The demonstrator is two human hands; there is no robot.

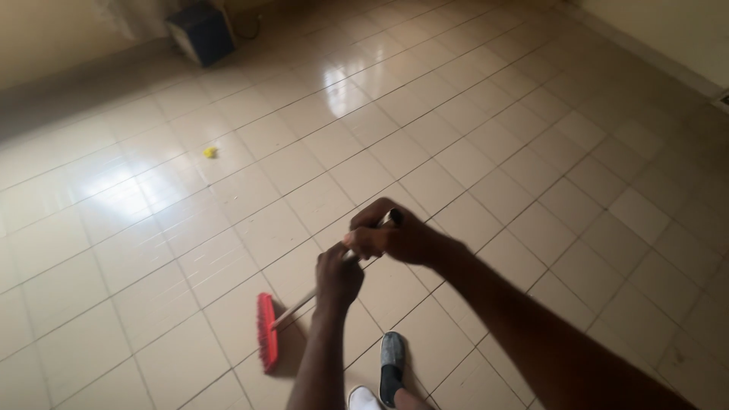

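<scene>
Both my hands grip a broom with a pale handle [298,306] and a red brush head [266,332]. My right hand [395,235] is closed over the top end of the handle. My left hand [338,277] is wrapped around the handle a little lower. The red head rests on the beige tiled floor [471,152], to the left of my feet. A small yellow scrap [209,152] lies on the tiles farther away, up and to the left of the broom.
My foot in a grey slipper [392,363] stands just right of the brush head, with a white shoe tip [363,398] beside it. A dark box [201,32] sits against the far wall. A wall base [653,53] runs along the right.
</scene>
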